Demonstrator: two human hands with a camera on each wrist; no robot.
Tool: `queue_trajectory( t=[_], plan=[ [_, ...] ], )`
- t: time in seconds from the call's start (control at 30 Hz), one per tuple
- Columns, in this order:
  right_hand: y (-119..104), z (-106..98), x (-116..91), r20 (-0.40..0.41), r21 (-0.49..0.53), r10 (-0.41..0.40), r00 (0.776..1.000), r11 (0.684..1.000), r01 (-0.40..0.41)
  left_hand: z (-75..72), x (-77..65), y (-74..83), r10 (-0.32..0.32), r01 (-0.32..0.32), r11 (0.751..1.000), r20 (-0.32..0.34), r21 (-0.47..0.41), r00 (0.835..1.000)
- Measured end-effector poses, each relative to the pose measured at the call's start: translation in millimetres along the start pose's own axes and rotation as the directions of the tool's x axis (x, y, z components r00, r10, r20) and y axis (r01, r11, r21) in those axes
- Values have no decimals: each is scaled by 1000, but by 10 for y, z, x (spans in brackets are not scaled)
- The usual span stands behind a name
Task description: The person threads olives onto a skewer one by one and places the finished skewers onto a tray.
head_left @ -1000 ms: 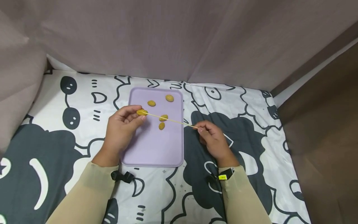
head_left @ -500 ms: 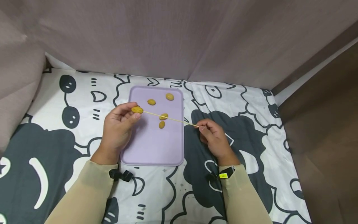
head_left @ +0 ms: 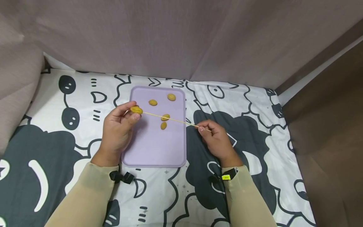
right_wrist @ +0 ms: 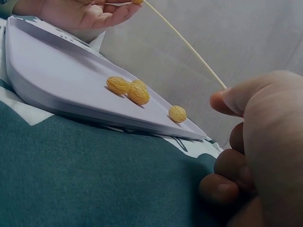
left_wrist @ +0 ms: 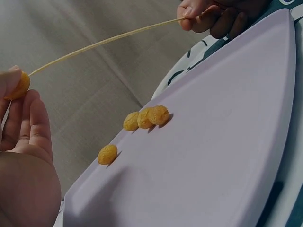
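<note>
Between thumb and fingertips my left hand (head_left: 117, 130) pinches a wrinkled, oval yellow preserved fruit (head_left: 136, 109) above the left edge of a lilac tray (head_left: 154, 148). A thin bamboo skewer (head_left: 173, 120) runs from that fruit across the tray to my right hand (head_left: 216, 138), which grips it between thumb and index finger beyond the right edge. Its left end meets the fruit's side; a short stub shows past my right fingers. In the left wrist view the skewer (left_wrist: 104, 41) bows slightly. Several similar fruits (head_left: 163, 125) lie on the tray's upper half, some close together.
The tray lies on a white cloth (head_left: 158, 195) printed with dark cartoon shapes. A grey-brown fabric wall (head_left: 181, 41) rises behind it, and a brown panel (head_left: 329, 132) stands at the right. Dark straps with small devices sit on both wrists.
My left hand has drawn a little to the left and up with the fruit, the skewer following. My right fingers now hold the skewer further in, so its end sticks out behind them.
</note>
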State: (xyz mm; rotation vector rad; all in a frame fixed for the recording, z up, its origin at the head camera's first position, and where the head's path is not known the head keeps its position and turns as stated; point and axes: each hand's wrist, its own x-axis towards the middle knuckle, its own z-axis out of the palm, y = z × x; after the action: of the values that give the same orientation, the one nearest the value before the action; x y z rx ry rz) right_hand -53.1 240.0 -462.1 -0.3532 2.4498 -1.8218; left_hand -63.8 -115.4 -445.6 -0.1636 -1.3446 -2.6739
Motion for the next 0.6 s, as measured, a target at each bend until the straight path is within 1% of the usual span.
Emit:
queue_trajectory(
  t=[0.17, 0.23, 0.47, 0.6],
  plan=[
    [-1, 7, -2, -8, -62, -21, 1000, 998, 20, -7, 3, 0, 9, -8, 998, 14, -55, 1000],
    [6, 11, -1, -10, -95, -22, 1000, 995, 21, -7, 10, -1, 17, -16, 998, 14, -59, 1000],
    [1, 38, -19, 15, -224, -29, 999, 974, 32, 4, 25, 0, 53, -55, 996, -36, -64, 998],
    [-21, 52, -26, 38, -250, -60, 997, 966, 68, 10, 22, 3, 39, -42, 997, -50, -64, 998]
  ],
)
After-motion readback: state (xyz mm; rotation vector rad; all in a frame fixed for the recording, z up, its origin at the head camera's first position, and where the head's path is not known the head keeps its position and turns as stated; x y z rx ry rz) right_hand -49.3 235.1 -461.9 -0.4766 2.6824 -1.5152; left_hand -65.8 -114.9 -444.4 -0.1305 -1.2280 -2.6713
